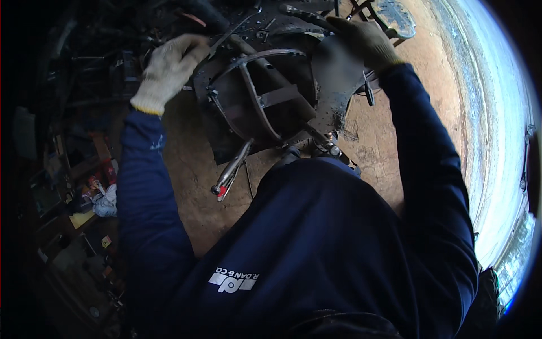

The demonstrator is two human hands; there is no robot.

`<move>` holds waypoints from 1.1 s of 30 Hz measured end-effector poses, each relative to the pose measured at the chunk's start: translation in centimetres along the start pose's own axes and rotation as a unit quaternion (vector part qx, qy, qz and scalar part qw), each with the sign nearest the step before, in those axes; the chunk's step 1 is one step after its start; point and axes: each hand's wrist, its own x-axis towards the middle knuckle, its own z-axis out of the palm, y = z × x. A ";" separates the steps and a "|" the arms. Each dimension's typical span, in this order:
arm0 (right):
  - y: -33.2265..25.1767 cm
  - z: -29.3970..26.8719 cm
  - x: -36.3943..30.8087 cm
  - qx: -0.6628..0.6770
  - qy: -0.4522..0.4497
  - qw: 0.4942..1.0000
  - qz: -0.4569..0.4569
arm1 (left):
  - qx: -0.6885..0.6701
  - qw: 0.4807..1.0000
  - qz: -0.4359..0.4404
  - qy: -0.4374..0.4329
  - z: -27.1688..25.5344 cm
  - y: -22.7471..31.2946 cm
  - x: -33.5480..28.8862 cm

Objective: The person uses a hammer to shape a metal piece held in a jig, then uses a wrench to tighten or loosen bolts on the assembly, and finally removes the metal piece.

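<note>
My left hand, in a pale knitted work glove with a yellow cuff edge, is left of a curved metal frame. Its fingers are curled at one end of a thin metal rod that slants up and away. My right hand, also gloved, is closed at the far right around a dark, handle-like tool pointing left; its kind is unclear. The bent-bar frame lies on a dark metal sheet. Locking pliers grip its near edge. Beside it is a grey plate, partly blurred.
Small metal bits lie on the dark work surface at the back. A round-topped stool-like piece stands at the far right. Boxes and a white plastic bag crowd the left side. Brown floor shows around the work.
</note>
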 end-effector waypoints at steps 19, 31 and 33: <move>-7.0 0.5 7.1 -0.037 -0.132 0.989 -0.062 | 0.298 0.919 0.182 -0.181 7.5 -2.8 5.1; -6.6 0.8 -8.1 0.376 0.125 0.880 0.261 | 0.357 0.894 0.193 -0.192 9.4 -3.1 7.0; -9.7 0.0 -10.7 0.422 0.057 0.839 0.338 | 0.324 0.901 0.212 -0.195 9.3 -4.4 6.9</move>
